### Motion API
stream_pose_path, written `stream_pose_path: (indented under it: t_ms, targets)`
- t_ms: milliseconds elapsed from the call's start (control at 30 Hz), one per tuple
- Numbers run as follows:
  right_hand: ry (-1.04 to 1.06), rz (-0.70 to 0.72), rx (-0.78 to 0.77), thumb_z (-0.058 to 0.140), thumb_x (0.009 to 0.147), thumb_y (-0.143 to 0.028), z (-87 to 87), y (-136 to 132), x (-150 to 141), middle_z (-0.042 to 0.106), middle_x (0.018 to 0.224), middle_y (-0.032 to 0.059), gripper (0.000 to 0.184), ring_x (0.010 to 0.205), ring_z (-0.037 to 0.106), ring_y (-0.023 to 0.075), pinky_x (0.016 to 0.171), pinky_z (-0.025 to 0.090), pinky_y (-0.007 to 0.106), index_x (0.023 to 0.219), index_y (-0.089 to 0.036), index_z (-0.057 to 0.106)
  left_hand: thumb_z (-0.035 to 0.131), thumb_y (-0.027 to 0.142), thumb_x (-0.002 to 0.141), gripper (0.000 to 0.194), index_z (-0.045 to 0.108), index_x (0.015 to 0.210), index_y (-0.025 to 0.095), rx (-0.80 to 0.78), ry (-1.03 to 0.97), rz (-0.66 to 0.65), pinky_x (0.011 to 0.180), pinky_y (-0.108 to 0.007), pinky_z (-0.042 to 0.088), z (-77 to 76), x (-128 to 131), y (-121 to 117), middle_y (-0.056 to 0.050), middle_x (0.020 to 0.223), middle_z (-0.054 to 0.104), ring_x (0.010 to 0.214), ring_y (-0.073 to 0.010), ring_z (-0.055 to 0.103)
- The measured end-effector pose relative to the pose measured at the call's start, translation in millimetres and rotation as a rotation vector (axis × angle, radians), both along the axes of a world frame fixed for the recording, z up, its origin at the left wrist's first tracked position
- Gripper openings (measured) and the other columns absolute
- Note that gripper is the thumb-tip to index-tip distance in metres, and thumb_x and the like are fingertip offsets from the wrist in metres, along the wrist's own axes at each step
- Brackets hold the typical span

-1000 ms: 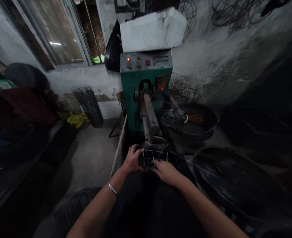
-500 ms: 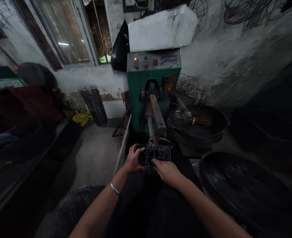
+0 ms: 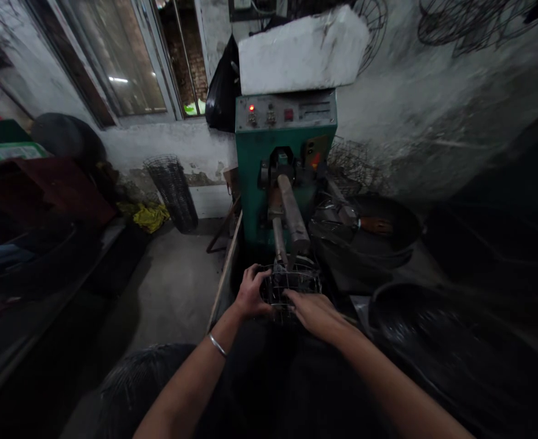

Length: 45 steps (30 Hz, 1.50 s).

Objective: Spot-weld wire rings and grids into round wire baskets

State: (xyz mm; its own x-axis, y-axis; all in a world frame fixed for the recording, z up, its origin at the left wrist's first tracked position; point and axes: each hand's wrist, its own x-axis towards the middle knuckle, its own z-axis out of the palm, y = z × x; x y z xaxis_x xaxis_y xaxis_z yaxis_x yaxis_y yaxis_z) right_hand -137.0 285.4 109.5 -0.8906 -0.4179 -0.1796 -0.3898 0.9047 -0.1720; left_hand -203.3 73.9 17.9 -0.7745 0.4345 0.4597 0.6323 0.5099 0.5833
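The bare left hand (image 3: pixel 253 296), below a silver-coloured bangle (image 3: pixel 218 344) on its wrist, curls round the left side of a cylindrical cage of thin dark metal wire (image 3: pixel 291 286), thumb and fingers spread apart with the wire between them. The bare right hand (image 3: pixel 312 310) lies against the cage's near right side, its fingers nearly straight and close together; whether they grip the wire cannot be told. The cage sits at the near end of two metal arms, a thick round upper one (image 3: pixel 293 210) and a thinner lower one (image 3: pixel 279 239), reaching from a green box-shaped machine (image 3: pixel 256 149) with a lit red lamp (image 3: pixel 251 108). A white foam block (image 3: pixel 300 55) rests on the machine. To its right stands a wide black round basin (image 3: pixel 387 228) with an orange-brown glove-like item (image 3: pixel 376 225) in it; to its left, a dark roll of wire mesh (image 3: pixel 172 194) leans near the wall.
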Motion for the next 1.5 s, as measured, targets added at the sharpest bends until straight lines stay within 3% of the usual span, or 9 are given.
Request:
stream_pose_path:
  t_ms: [333,633,800,1100,1333,1500]
  targets:
    - [0.063,-0.004,0.008,0.048,0.096,-0.019,-8.5,7.1,-3.8,0.073,0.111,0.0127,0.037,0.096,0.071,0.0298,0.076,0.055,0.038,0.132,-0.017,0.054,0.097,0.043,0.046,0.105,0.052,0.136,0.018,0.0,0.017,0.024,0.11,-0.056,0.04,1.9,-2.1,8.8,-0.017,0.137,0.04,0.131,-0.0391,0.038]
    - [0.025,-0.053,-0.041,0.052,0.096,-0.019,5.0,5.5,0.8,0.071,0.114,0.0115,0.035,0.099,0.069,0.0289,0.083,0.054,0.037,0.13,-0.018,0.059,0.096,0.047,0.046,0.101,0.055,0.133,0.017,0.005,0.025,0.026,0.109,-0.056,0.042,1.8,-3.4,11.7,-0.017,0.134,0.043,0.129,-0.0388,0.04]
    - [0.081,-0.19,-0.147,0.047,0.097,-0.019,12.6,4.8,16.7,0.069,0.118,0.015,0.035,0.105,0.066,0.0288,0.089,0.052,0.038,0.13,-0.013,0.057,0.096,0.046,0.043,0.101,0.055,0.131,0.02,0.005,-0.014,0.06,0.105,-0.057,0.045,8.7,-11.3,13.7,-0.014,0.132,0.046,0.124,-0.0385,0.045]
    - [0.17,-0.318,-0.528,0.035,0.094,-0.026,-39.6,32.2,34.1,0.072,0.108,0.0143,0.036,0.099,0.068,0.027,0.087,0.054,0.037,0.115,-0.015,0.062,0.098,0.041,0.044,0.099,0.056,0.13,0.018,-0.009,-0.049,0.155,0.109,-0.055,0.042,11.9,-26.9,22.9,-0.015,0.133,0.043,0.128,-0.0376,0.041]
    - [-0.075,-0.376,-0.699,0.038,0.088,-0.035,-37.5,43.2,46.1,0.074,0.099,0.0101,0.036,0.093,0.069,0.0264,0.085,0.053,0.038,0.107,-0.018,0.064,0.099,0.039,0.044,0.097,0.057,0.129,0.018,0.027,-0.025,0.215,0.109,-0.053,0.043,14.7,-33.5,23.4,-0.014,0.132,0.044,0.129,-0.0367,0.041]
    - [-0.125,-0.447,-0.654,0.042,0.083,-0.034,-47.5,46.1,52.1,0.071,0.084,0.0058,0.019,0.081,0.068,0.0247,0.075,0.052,0.036,0.094,-0.023,0.053,0.098,0.039,0.044,0.098,0.056,0.131,0.019,0.0,-0.023,0.232,0.109,-0.055,0.043,15.7,-44.8,22.9,-0.014,0.132,0.044,0.129,-0.0381,0.042]
